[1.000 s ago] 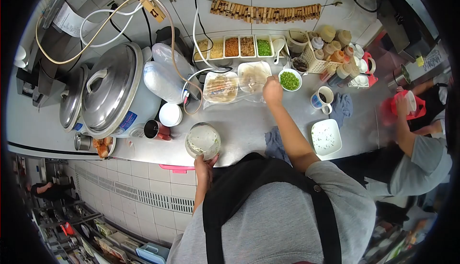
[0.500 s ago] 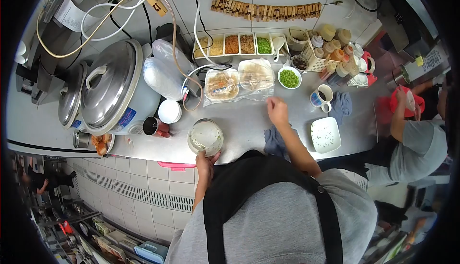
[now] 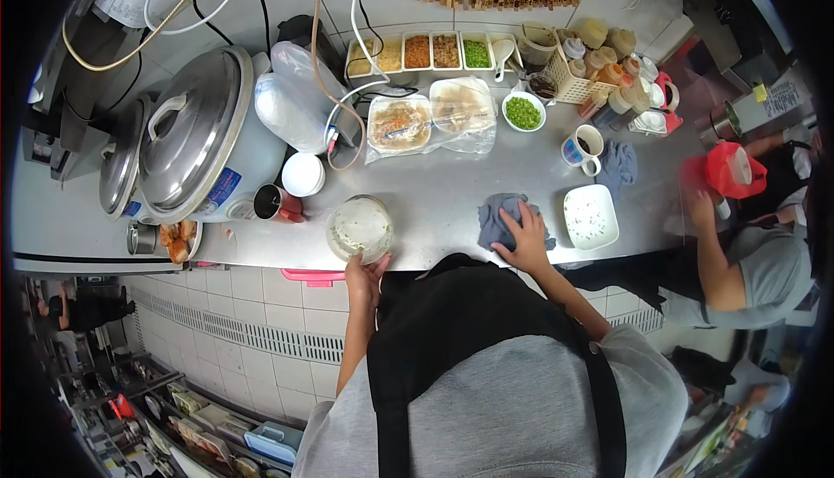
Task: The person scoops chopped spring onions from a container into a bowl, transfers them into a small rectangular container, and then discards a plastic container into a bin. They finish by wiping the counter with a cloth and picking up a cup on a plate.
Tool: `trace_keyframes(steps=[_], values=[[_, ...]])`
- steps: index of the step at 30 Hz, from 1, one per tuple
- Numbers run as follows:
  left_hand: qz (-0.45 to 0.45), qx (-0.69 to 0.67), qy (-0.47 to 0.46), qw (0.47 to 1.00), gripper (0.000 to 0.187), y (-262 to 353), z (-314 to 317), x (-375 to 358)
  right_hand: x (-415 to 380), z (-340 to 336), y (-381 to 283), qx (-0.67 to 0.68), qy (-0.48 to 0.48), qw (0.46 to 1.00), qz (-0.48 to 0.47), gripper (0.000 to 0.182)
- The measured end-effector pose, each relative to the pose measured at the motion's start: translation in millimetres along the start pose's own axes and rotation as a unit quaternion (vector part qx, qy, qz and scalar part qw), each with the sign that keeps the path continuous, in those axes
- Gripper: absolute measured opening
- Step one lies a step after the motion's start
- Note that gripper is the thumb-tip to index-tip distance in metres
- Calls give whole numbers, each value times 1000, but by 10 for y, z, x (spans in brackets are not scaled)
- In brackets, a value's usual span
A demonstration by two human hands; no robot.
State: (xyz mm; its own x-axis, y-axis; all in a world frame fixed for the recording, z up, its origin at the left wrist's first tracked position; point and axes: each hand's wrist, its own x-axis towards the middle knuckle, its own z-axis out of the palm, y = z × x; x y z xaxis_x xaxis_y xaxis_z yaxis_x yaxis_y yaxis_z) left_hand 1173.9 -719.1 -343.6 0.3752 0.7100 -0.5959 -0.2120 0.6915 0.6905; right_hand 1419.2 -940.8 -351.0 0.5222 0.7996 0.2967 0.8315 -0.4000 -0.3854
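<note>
My left hand (image 3: 366,275) grips the near rim of a round, translucent bowl (image 3: 360,226) with green scraps inside, at the counter's front edge. On a crumpled grey-blue cloth (image 3: 497,220) rests my right hand (image 3: 526,242), its fingers spread over the fabric. To the right of that cloth stands a white square dish (image 3: 591,217) dotted with green bits. Farther back are a small white bowl of chopped green onion (image 3: 523,113) and two lidded food containers (image 3: 400,124) on clear plastic.
Big lidded pots (image 3: 195,131), a dark red-handled cup (image 3: 276,204) and white tubs (image 3: 303,174) occupy the left. Topping trays (image 3: 446,51) and a basket of bottles (image 3: 573,87) line the back. A mug (image 3: 582,148) sits right; beyond, a co-worker (image 3: 747,261) handles a red container (image 3: 734,171).
My right hand has come down and back toward me, from above the counter onto the grey-blue cloth. My left hand still holds the bowl, shifted slightly left. The co-worker's arm has moved.
</note>
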Motion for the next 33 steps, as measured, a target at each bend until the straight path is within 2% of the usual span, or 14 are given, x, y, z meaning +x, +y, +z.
trace_keyframes(steps=[1, 5, 7, 10, 12, 14, 16, 18, 20, 21, 25, 28, 31, 33], values=[[2, -4, 6, 1000, 47, 12, -38, -46, -71, 127, 65, -42, -27, 999, 0, 53], [12, -4, 9, 1000, 48, 17, -257, -208, 59, 471, 328, 32, -39, 998, 28, 46], [15, -17, 24, 999, 48, 30, -350, -350, 422, 454, 369, 28, 93, 993, 73, 45], [23, -16, 74, 997, 48, 45, -551, -617, 843, 621, 737, 32, 148, 979, 138, 50], [30, -27, 107, 993, 48, -2, -685, -783, 834, 920, 937, -62, 84, 984, 142, 56], [48, -28, 148, 987, 47, -31, -748, -917, 766, 1257, 672, -61, 83, 988, 118, 57], [53, -38, 156, 986, 46, -91, -858, -971, 635, 1215, 24, 19, -27, 998, 59, 54], [63, -47, 175, 981, 45, -187, -993, -974, 440, 1293, -451, 82, -87, 993, -16, 57], [55, -54, 176, 981, 45, -245, -1048, -1008, 289, 1308, -758, 191, -121, 972, -69, 49], [47, -61, 175, 982, 45, -277, -1058, -1035, 262, 1357, -833, 218, -105, 965, -100, 45], [11, -73, 178, 981, 45, -458, -1136, -1172, 420, 1192, -828, 379, -70, 921, -56, 47], [8, -53, 183, 982, 47, -544, -1135, -1304, 503, 985, -636, 329, 27, 944, 18, 50], [-10, -48, 200, 979, 49, -612, -1138, -1361, 521, 748, -232, 320, 37, 944, 67, 50], [-50, 36, 202, 978, 47, -664, -1214, -1345, 493, 673, 51, 287, 80, 952, 76, 51]])
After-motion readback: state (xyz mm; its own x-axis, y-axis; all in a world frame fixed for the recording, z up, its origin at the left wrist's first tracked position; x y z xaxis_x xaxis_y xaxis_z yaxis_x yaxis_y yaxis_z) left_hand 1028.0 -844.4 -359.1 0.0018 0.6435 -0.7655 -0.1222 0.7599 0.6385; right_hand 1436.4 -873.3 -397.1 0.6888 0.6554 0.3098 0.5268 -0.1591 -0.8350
